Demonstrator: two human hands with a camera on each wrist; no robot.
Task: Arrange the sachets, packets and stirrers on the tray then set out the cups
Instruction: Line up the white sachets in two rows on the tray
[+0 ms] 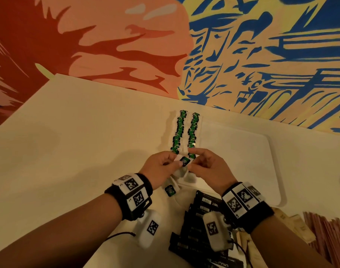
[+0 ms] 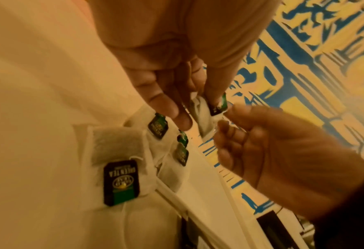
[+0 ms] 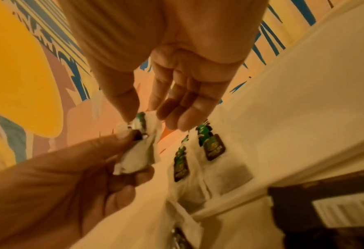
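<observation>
Both my hands hold one tea bag [image 1: 184, 161] with a black and green tag, just above the near left end of the white tray [image 1: 242, 161]. My left hand [image 1: 176, 162] grips its white pouch [image 3: 137, 158] between thumb and fingers. Thumb and forefinger of my right hand [image 1: 192, 158] pinch the bag at its tag [image 3: 140, 123]. Two rows of tea bags [image 1: 184, 132] with green tags run along the tray's left side. A loose tea bag [image 1: 170, 189] lies on the table below my left hand, its tag [image 2: 121, 182] reading GREEN TEA.
Several black packets [image 1: 200, 219] lie heaped on the table under my right wrist. Pinkish and tan sachets or stirrers [image 1: 320, 231] lie at the lower right. The white table [image 1: 78, 142] stands against a painted wall [image 1: 262, 55]. No cups are in view.
</observation>
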